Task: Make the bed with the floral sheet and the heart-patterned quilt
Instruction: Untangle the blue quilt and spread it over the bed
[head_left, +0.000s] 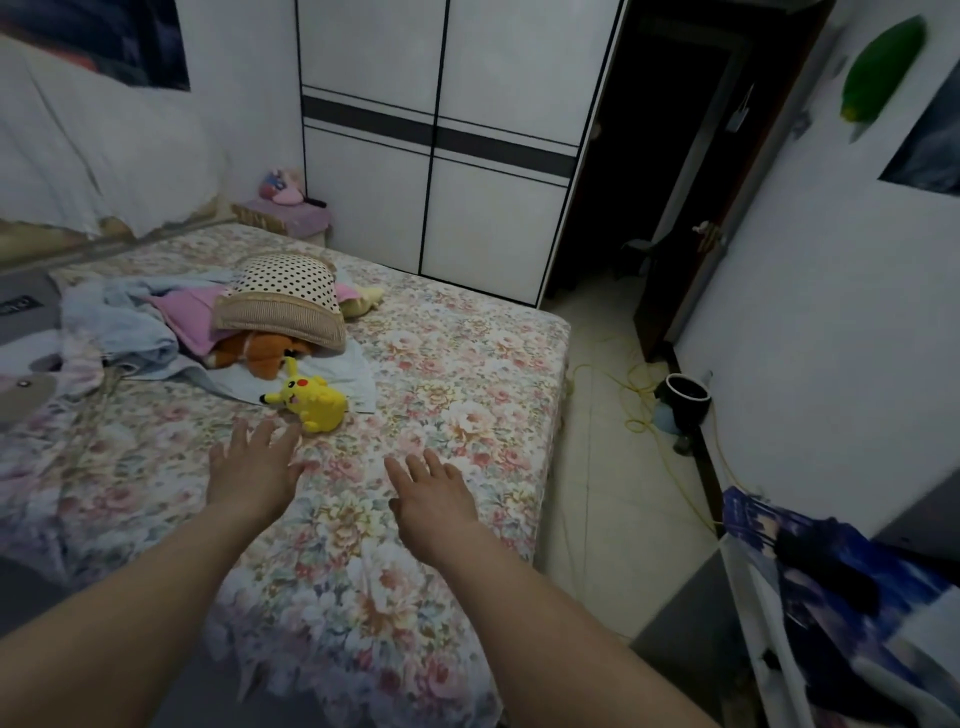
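Floral sheet (457, 364) under two flat hands: left hand (253, 467), right hand (431, 493).

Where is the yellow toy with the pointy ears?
In the head view, the yellow plush toy lies on the floral sheet, just beyond the left hand and in front of the orange plush.

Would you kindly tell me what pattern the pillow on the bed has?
The pillow is cream with black polka dots and a tan ribbed border, seen in the head view.
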